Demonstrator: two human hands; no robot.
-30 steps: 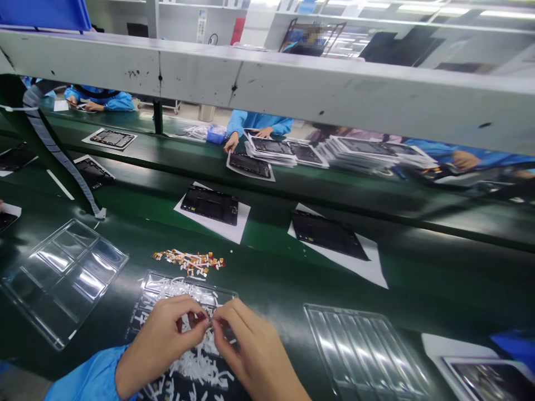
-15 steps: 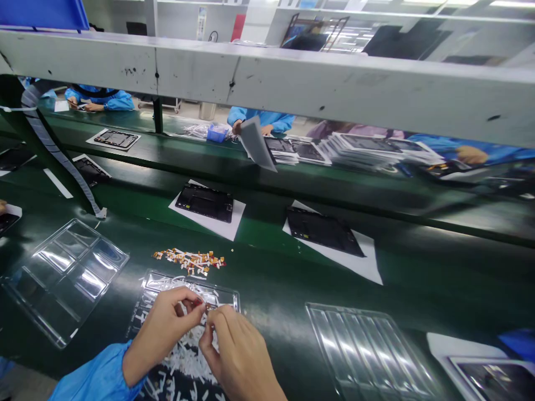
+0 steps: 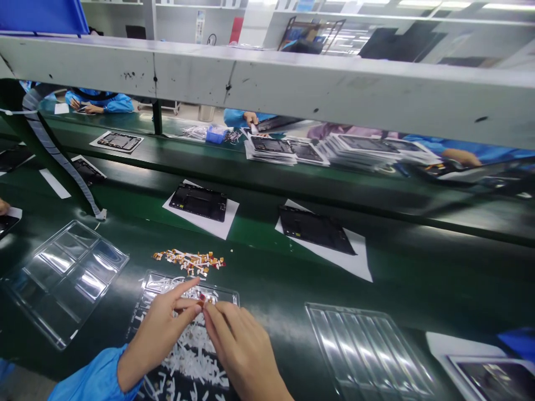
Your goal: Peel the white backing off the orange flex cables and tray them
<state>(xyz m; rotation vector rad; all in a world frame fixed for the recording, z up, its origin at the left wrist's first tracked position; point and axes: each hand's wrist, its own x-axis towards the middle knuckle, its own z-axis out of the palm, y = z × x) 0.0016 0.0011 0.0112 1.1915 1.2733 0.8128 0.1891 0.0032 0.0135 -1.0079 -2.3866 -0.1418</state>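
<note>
Here we go: the left hand [image 3: 156,340] and right hand [image 3: 244,348] close their fingertips on a tiny orange-tipped strip [image 3: 202,299], right over a clear tray [image 3: 188,281] heaped with white strips [image 3: 192,359]. Its long axis? Too small and finger-hidden to call! Beyond: one orange-and-white pile [image 3: 188,263], a left tray [image 3: 64,284], a right tray [image 3: 368,351], and two dark panels [image 3: 198,202] [image 3: 313,229].

Taking the strip-filled tray [image 3: 167,277] as the centre, a loose pile of small strips [image 3: 189,263] lies just behind it, a compartmented tray [image 3: 67,281] to its left, a ribbed tray [image 3: 368,351] to its right (all three on the same conveyor belt [image 3: 267,289]), and a tablet panel [image 3: 198,202] on a paper sheet [image 3: 225,221] farther behind.
</note>
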